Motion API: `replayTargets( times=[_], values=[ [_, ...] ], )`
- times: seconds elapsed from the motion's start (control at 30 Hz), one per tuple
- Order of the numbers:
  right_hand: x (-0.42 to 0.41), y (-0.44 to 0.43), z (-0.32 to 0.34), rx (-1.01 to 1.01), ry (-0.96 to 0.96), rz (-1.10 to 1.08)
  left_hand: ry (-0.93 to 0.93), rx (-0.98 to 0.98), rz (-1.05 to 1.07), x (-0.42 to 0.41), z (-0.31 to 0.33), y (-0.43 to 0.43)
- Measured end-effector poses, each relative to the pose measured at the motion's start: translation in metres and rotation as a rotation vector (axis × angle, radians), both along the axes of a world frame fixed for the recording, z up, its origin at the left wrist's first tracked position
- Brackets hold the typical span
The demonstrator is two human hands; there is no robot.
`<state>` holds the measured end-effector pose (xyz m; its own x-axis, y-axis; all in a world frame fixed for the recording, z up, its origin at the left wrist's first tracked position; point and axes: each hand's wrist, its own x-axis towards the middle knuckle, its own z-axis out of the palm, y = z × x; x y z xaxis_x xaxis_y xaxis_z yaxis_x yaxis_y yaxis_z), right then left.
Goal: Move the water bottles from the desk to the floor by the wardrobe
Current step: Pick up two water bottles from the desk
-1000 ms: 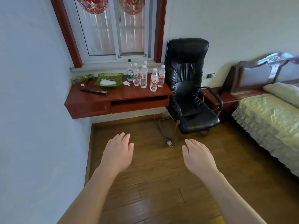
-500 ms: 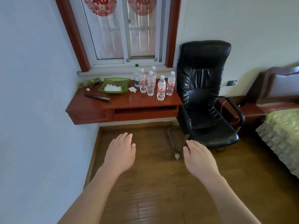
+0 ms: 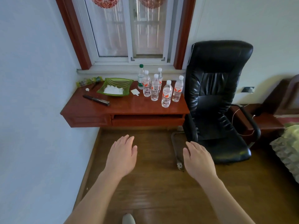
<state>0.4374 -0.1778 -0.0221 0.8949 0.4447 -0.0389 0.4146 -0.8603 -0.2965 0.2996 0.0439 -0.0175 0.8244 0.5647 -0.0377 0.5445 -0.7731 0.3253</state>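
Water bottles (image 3: 166, 96): six, clear plastic, upright, clustered on the right half of the red-brown wooden desk (image 3: 129, 107).
Left hand (image 3: 122, 157): flat, fingers straight, empty, in front of the desk, apart from it.
Right hand (image 3: 198, 160): likewise flat and empty, before the desk's right end.
Black leather office chair (image 3: 216, 88): just right of the desk.

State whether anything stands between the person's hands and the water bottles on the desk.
Nothing visible does. The left hand and right hand hover over the floor before the desk; the water bottles stand on it, the black chair off to their right.
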Motion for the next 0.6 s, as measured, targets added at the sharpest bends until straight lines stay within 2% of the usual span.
replayTargets(
  times=[0.4, 0.6],
  values=[
    [0.104, 0.126, 0.000, -0.017, -0.007, -0.099, -0.014, 0.012, -0.134, 0.125, -0.009, 0.137],
    [0.154, 0.158, 0.006, 0.003, -0.033, -0.139, -0.028, 0.015, -0.176, 0.188, -0.001, 0.176]
  ],
)
